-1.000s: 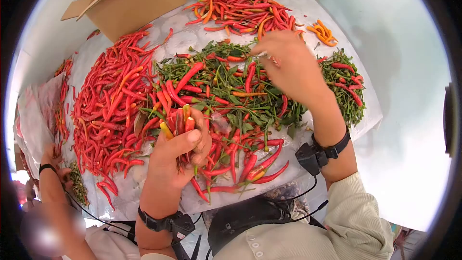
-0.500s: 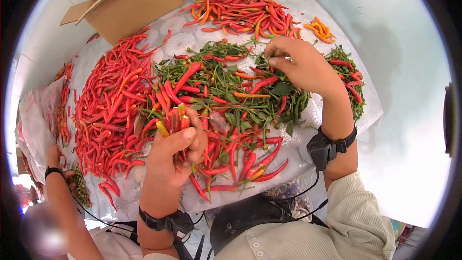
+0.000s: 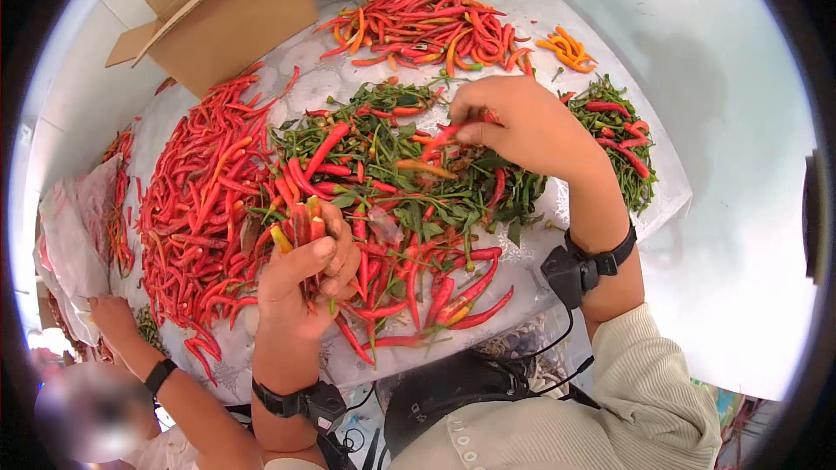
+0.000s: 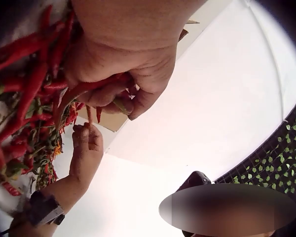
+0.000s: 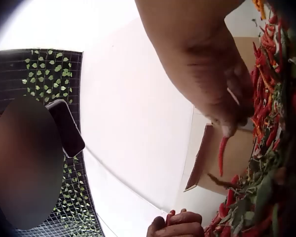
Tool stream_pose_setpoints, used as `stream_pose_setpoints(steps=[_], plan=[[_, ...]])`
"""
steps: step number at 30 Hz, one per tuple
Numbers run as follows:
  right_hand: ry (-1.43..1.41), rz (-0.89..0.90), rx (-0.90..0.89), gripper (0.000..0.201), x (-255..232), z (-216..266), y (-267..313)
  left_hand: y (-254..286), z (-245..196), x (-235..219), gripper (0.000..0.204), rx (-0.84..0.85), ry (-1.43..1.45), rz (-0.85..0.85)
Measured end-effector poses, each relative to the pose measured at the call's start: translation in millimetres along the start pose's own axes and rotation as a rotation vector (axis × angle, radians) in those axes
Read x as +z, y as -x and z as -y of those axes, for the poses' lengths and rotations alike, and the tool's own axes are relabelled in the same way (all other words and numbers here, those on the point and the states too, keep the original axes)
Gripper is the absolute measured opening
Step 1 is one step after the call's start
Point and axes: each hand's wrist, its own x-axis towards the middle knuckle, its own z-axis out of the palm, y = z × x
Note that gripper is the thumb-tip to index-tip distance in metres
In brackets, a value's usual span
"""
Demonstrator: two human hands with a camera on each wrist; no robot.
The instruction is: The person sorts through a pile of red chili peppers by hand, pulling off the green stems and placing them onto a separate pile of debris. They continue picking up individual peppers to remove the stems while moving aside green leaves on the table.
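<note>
My left hand grips a small bunch of chillies, mostly red with a yellowish one, their ends poking up past the thumb. Over the middle heap, my right hand pinches one red chilli between thumb and fingers. In the right wrist view that chilli hangs down from the fingertips. Below it an orange chilli looks blurred above the heap of green stems and leaves, which has red chillies mixed in. Loose red chillies lie in front of this heap, near the table edge.
A large pile of red chillies covers the table's left side, another pile the back. Orange chillies and a stem heap lie right. Cardboard boxes stand behind. Another person's hand is beside a plastic bag.
My right hand has dipped to the heap, shifted left and now holds a red chilli. My left hand keeps its bunch. The other person's hand has moved lower, by the bag.
</note>
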Motion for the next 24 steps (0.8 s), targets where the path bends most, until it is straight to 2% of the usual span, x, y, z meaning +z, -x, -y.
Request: stream_pose_setpoints(steps=[2,5,9,10,11,13,14,16,17,19,21,22,24], plan=[[-0.202,-0.009,0.024,0.015,-4,12,-4,1,0,1,0.023,-0.028,0.026,0.021],[-0.555,-0.042,-0.151,0.011,9,21,-6,2,1,5,0.022,-0.048,0.062,-0.070],[-0.826,0.179,-0.066,0.015,21,49,0,3,1,8,0.022,-0.040,-0.104,-0.141],[-0.792,0.216,-0.114,0.019,30,49,0,3,4,3,0.025,-0.042,-0.080,-0.083],[-0.843,0.251,-0.071,0.023,35,55,3,4,6,8,0.027,-0.004,-0.126,-0.146],[-0.716,0.224,-0.082,0.024,41,64,4,5,11,25,0.031,0.072,-0.217,-0.275],[-0.687,0.168,-0.086,0.023,40,63,3,7,6,8,0.036,-0.025,-0.194,-0.147],[-0.627,0.056,-0.096,0.022,38,61,1,9,-1,15,0.040,-0.111,-0.313,-0.137],[-0.617,0.021,-0.048,0.021,36,57,-2,9,-3,17,0.043,-0.155,-0.374,-0.131],[-0.596,-0.050,0.052,0.018,30,43,-9,9,3,15,0.037,-0.079,-0.263,-0.068],[-0.219,-0.291,-0.081,0.016,35,13,-22,8,5,10,0.031,-0.048,-0.138,-0.011],[-0.106,-0.257,-0.008,0.014,32,9,-24,7,3,5,0.027,-0.053,-0.069,0.014],[0.020,-0.269,-0.076,0.013,41,-6,-31,4,2,0,0.021,-0.053,0.052,0.052]])
